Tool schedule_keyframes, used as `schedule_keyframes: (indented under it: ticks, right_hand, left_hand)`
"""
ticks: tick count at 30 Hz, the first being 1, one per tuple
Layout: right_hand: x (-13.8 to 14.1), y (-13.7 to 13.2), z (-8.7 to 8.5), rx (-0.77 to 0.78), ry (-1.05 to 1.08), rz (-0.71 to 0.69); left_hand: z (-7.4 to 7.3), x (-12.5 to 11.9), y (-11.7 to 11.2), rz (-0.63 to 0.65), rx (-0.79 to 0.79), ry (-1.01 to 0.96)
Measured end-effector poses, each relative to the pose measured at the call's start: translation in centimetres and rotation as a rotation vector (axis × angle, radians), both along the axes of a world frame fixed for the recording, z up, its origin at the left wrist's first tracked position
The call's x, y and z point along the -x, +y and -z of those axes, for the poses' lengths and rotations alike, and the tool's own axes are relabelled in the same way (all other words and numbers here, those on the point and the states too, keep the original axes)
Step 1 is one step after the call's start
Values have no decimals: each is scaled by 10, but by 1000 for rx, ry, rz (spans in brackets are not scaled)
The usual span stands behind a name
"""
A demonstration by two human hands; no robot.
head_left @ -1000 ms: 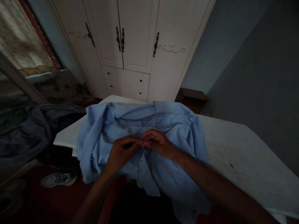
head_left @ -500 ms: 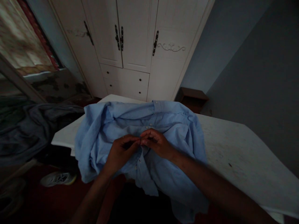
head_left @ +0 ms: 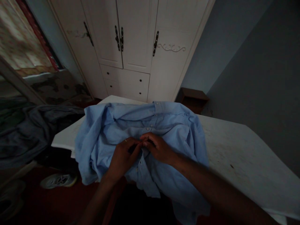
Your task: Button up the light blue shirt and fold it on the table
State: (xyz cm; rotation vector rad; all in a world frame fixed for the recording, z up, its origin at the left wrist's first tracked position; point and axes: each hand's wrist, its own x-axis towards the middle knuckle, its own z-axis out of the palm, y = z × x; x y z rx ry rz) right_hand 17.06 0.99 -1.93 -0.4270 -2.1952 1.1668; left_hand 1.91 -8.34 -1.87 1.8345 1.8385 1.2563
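Observation:
A light blue button-up shirt (head_left: 178,134) lies spread over the table, its lower part hanging past the near edge. At the middle of its front placket, my left hand (head_left: 124,154) and my right hand (head_left: 159,148) meet, fingertips pinched together on the cloth. A ring shows on one left finger. Whatever button sits between the fingertips is hidden. Two small white buttons (head_left: 147,128) are visible just above the hands. Below them, the loose placket strip (head_left: 145,176) hangs down with a buttonhole showing.
The white table (head_left: 234,150) has a small dark mark at right. Behind it stand a white wardrobe (head_left: 133,37) and a brown nightstand (head_left: 193,98). A grey cloth heap (head_left: 42,128) lies at left, above a sneaker (head_left: 58,180) on the red floor.
Both hands stay pinched at the same spot on the placket. The left hand has turned slightly, and the right has shifted a little downward.

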Motion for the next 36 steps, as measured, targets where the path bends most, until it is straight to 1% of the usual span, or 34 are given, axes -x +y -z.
schedule_keyframes:
  ticks: [5, 10, 18, 24, 30, 33, 36]
  right_hand:
    - [-1, 0, -1, 58, 16, -19]
    - [-1, 0, -1, 56, 20, -31]
    - [1, -1, 0, 57, 18, -36]
    - [1, -2, -1, 75, 4, -45]
    - [0, -4, -3, 94, 2, -62]
    - [0, -5, -3, 131, 20, -71]
    - [0, -4, -2, 240, 81, -93]
  left_hand:
    - [0, 0, -3, 12, -27, 3]
    - [0, 0, -4, 4, -39, 22]
    - [1, -3, -6, -20, -101, 72]
    - [-2, -3, -7, -29, -85, 71]
    - [4, -3, -7, -44, -58, 63]
    - [4, -2, -7, -69, -50, 50]
    - [0, -1, -7, -102, -55, -10]
